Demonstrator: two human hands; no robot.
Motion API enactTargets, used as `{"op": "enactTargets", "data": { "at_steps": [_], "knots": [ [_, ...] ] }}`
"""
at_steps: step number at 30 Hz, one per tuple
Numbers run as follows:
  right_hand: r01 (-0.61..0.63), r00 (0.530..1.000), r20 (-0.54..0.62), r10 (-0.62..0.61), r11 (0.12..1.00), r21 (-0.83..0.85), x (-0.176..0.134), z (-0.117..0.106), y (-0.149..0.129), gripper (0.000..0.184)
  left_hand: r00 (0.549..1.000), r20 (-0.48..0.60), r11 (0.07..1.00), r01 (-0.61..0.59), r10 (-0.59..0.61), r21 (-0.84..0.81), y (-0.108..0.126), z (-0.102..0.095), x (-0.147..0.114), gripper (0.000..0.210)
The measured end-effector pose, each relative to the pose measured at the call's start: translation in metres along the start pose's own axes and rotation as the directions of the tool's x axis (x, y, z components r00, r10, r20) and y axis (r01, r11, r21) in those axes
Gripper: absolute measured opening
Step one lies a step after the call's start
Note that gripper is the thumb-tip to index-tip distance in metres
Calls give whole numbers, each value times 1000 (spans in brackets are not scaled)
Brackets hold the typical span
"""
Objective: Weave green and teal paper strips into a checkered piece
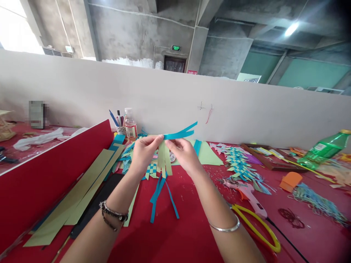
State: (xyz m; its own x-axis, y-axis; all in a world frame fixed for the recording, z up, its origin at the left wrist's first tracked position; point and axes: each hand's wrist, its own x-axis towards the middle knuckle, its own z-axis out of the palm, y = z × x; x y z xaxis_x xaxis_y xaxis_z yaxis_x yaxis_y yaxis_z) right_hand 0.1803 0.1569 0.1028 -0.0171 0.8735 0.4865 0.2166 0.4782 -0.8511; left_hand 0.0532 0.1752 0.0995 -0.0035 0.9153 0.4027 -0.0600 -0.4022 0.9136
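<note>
My left hand [145, 148] pinches blue paper strips [178, 135] near their left end, in mid-air above the table. Pale green paper strips [163, 159] hang down from the same spot, between the two hands. With thumb and fingers closed, my right hand [185, 151] grips these strips just beside the left. The blue ends stick out to the right, past the right fingers. How the strips cross is hidden by the fingers. Below lie loose blue strips [158, 193] on the red tabletop [175, 241] and a small blue-and-green woven piece [151, 170].
Long pale green strips [87, 193] lie on the left by a red divider [60, 168]. Behind stand a pen cup [120, 130] and a bottle [131, 126]. On the right are a woven strip piece [240, 164], pink glue gun [249, 193], yellow-handled scissors [257, 223] and green bottle [323, 149].
</note>
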Motion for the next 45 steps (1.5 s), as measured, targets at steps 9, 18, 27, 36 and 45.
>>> {"op": "enactTargets", "data": {
  "at_steps": [9,18,27,36,45],
  "knots": [
    [-41,983,-157,89,957,287,1,7,6,27,999,13,998,-31,30,58,0,6,-4,33],
    [-36,978,-193,75,980,196,0,2,1,27,997,44,994,-69,65,82,5,5,-4,30],
    [-32,979,-183,91,952,304,1,3,2,26,995,6,984,-97,97,151,6,6,-8,28],
    [-6,1000,-23,7,999,42,-28,-2,-20,25,979,123,896,-198,162,397,24,-15,-37,32],
    [-4,1000,0,4,1000,-31,-81,4,-40,20,1000,21,948,-11,4,317,35,-20,-85,38]
  ]
}}
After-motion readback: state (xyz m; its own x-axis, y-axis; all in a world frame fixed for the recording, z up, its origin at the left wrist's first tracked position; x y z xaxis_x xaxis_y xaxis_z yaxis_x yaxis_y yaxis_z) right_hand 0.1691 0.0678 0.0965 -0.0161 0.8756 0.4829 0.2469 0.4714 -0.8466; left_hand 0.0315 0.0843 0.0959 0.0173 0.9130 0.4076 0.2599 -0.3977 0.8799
